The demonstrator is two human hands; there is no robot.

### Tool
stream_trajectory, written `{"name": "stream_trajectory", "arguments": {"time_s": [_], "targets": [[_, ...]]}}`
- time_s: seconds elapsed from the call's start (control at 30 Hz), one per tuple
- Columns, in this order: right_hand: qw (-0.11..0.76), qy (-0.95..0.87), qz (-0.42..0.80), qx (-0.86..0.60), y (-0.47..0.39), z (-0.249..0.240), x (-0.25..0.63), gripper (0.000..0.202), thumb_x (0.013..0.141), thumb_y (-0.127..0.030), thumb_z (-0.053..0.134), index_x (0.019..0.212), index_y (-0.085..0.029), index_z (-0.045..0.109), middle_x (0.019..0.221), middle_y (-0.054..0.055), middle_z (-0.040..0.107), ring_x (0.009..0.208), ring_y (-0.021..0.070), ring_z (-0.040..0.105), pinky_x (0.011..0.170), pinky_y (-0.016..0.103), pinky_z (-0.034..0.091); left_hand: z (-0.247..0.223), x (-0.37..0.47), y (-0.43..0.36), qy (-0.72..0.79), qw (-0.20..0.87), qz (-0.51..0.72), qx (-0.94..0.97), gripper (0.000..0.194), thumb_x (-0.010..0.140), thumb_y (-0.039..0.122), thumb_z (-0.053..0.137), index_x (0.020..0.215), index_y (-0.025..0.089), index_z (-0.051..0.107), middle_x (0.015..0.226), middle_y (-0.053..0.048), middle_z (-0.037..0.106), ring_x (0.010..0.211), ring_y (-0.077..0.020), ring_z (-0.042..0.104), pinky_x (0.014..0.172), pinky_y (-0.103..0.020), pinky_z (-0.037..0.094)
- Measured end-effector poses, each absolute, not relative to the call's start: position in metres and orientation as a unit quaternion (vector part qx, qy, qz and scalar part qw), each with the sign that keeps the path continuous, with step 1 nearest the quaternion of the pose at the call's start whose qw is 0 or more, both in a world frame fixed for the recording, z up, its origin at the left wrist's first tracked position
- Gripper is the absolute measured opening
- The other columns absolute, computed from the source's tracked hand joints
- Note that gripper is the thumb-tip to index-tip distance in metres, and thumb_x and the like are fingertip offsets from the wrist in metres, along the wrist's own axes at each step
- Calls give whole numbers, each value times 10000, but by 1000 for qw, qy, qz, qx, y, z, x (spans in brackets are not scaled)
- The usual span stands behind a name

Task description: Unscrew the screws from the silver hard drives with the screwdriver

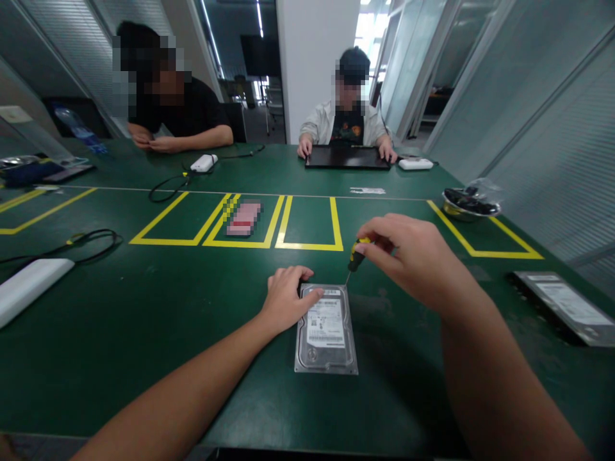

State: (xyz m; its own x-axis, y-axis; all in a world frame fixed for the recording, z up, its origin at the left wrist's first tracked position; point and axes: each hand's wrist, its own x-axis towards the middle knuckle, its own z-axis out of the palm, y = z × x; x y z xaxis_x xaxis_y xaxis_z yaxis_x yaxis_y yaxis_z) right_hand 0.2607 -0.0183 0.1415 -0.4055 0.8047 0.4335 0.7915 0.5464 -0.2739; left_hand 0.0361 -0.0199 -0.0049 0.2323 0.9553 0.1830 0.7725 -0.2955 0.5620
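A silver hard drive (325,356) with a white label lies flat on the green table in front of me. My left hand (288,296) grips its far left corner, the thumb on top of the label and the fingers curled around the edge. In my right hand (401,253) is a black and yellow screwdriver (356,258), pinched by the top of its handle. The screwdriver leans slightly, and its thin tip meets the drive's far right corner. Whether the tip sits in a screw is too small to tell.
Another hard drive (569,304) lies at the right. A bowl of dark items (468,203) stands behind it. Yellow tape (310,246) marks boxes across the table, one holding a pink packet (244,218). A white power strip (36,288) lies left. Two people sit opposite, one holding a black panel (348,157).
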Motion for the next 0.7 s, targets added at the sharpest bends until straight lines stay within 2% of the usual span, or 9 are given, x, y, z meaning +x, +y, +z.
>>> {"name": "stream_trajectory", "arguments": {"time_s": [0.2,0.3,0.4,0.53,0.7], "targets": [[279,-837,6,-471,-20,138,257,49,817,-199,638,779,-213,610,706,2,599,628,151,538,601,282,360,-6,36,-20,568,179,251,763,341,831,469,645,1092,254,605,1069,-25,669,1012,-258,542,847,-390,367],[284,-834,5,-474,-20,137,256,41,815,-173,614,820,-209,596,697,-4,582,621,149,526,597,278,348,-7,36,-20,564,178,255,765,339,836,471,639,1095,255,603,1067,-23,667,1009,-257,541,843,-391,365],[262,-834,-11,-485,-20,138,254,27,841,-192,585,816,-201,591,725,9,578,646,154,518,599,277,335,-8,35,-20,560,178,258,767,340,833,467,647,1094,254,601,1061,-15,665,1005,-254,540,844,-393,364],[245,-828,-31,-504,-20,138,252,124,857,-237,609,751,-185,569,775,34,580,676,155,510,605,272,327,-8,35,-19,560,179,258,766,342,830,466,652,1091,251,601,1061,-17,665,1006,-256,539,845,-393,364],[253,-835,-36,-488,-18,135,251,64,869,-198,605,811,-177,590,807,30,592,679,145,512,629,268,345,-9,35,-19,562,177,258,766,342,828,460,654,1094,251,603,1064,-21,664,1006,-257,540,848,-395,365]]}}
